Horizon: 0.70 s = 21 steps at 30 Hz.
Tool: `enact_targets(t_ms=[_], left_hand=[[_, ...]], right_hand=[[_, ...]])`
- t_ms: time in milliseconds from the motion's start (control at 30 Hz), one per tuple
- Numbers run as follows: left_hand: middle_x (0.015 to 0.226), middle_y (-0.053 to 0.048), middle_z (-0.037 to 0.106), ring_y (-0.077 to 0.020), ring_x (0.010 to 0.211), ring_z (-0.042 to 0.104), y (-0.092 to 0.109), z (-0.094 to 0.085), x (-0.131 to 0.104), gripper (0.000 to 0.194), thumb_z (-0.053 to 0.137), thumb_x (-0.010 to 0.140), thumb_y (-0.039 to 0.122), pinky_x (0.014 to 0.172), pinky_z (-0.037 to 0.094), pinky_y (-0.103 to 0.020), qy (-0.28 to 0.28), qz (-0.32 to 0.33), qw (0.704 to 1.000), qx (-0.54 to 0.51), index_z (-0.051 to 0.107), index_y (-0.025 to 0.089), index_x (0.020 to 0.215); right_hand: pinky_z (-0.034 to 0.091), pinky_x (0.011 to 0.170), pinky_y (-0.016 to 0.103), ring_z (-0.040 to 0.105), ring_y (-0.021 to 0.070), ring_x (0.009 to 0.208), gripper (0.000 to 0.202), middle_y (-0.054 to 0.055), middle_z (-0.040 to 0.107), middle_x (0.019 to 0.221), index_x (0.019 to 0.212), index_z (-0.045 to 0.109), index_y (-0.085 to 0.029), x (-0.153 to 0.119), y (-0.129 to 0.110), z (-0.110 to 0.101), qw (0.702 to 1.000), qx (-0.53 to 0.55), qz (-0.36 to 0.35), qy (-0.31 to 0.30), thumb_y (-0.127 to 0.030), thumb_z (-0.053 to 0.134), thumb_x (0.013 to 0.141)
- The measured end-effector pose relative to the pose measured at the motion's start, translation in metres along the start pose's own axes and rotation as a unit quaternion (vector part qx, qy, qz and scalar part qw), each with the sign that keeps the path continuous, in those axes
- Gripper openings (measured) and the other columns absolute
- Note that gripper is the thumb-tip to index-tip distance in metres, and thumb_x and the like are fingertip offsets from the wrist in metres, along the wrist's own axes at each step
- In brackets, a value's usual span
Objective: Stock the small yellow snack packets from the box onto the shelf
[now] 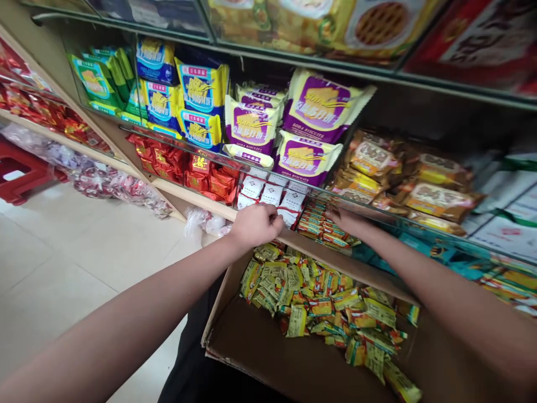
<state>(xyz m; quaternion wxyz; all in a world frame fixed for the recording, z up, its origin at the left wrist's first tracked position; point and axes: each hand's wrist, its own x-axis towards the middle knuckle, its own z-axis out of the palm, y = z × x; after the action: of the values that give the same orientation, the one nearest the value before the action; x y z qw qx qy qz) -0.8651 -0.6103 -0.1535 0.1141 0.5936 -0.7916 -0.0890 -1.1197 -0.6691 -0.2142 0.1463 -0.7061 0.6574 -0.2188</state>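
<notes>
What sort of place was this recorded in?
Likely a snack shop or store: soda biscuits and red packets sit grouped on shelves, and a carton holds many small wrapped snacks.

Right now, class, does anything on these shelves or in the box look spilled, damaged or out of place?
Nothing stands out as spilled or damaged. Only the loose packets in the cardboard box lie jumbled, unlike the rowed packets by the right hand.
</notes>
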Motion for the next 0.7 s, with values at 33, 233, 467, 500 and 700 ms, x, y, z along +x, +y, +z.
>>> enact_targets(t_ms=[33, 233, 467, 500, 700], left_hand=[[0.07, -0.003, 0.065, -0.0167, 0.064, 0.057, -0.001, 0.0, 0.0, 0.032, 0.035, 0.077, 0.035, 0.053, 0.036, -0.026, 0.001, 0.0, 1.0, -0.002, 0.063, 0.02, 0.077], [0.068, -0.003, 0.064, -0.0159, 0.063, 0.055, 0.001, 0.003, -0.002, 0.032, 0.035, 0.078, 0.037, 0.052, 0.033, -0.025, 0.018, -0.016, 1.0, 0.004, 0.062, 0.02, 0.077], [0.072, -0.002, 0.061, -0.0137, 0.066, 0.053, 0.016, -0.01, -0.022, 0.042, 0.021, 0.086, 0.038, 0.056, 0.032, -0.023, 0.05, 0.027, 0.997, 0.054, 0.058, 0.017, 0.081], [0.073, -0.002, 0.061, -0.014, 0.067, 0.054, 0.017, -0.012, -0.023, 0.042, 0.021, 0.086, 0.038, 0.057, 0.033, -0.023, 0.054, 0.033, 0.996, 0.055, 0.058, 0.017, 0.082], [0.099, -0.008, 0.061, -0.0187, 0.094, 0.053, 0.023, -0.016, -0.028, 0.032, 0.03, 0.083, 0.027, 0.082, 0.038, -0.03, 0.126, 0.094, 0.988, 0.013, 0.053, 0.016, 0.103]], right_hand=[[0.041, 0.084, 0.04, 0.054, 0.0237, 0.096, 0.033, 0.012, 0.059, 0.104, 0.098, 0.058, -0.015, -0.012, 0.001, -0.011, 1.0, -0.007, -0.003, -0.024, -0.038, 0.056, 0.075], [0.032, 0.094, 0.041, 0.044, 0.023, 0.11, 0.028, 0.007, 0.054, 0.114, 0.101, 0.058, -0.02, -0.163, -0.024, -0.073, 0.985, -0.012, -0.169, 0.002, -0.036, 0.048, 0.079], [0.046, 0.072, 0.03, 0.055, 0.0183, 0.084, 0.028, 0.008, 0.057, 0.094, 0.102, 0.053, -0.017, -0.239, -0.045, 0.036, 0.992, 0.103, -0.007, -0.073, -0.031, 0.049, 0.078], [0.044, 0.077, 0.031, 0.052, 0.0206, 0.093, 0.038, 0.011, 0.053, 0.103, 0.108, 0.05, -0.016, -0.23, -0.047, 0.055, 0.994, 0.095, -0.002, -0.055, -0.033, 0.054, 0.075], [0.041, 0.075, 0.031, 0.052, 0.0213, 0.087, 0.022, 0.008, 0.056, 0.094, 0.094, 0.058, -0.021, -0.183, -0.058, 0.085, 0.997, 0.081, -0.009, 0.01, -0.021, 0.054, 0.073]])
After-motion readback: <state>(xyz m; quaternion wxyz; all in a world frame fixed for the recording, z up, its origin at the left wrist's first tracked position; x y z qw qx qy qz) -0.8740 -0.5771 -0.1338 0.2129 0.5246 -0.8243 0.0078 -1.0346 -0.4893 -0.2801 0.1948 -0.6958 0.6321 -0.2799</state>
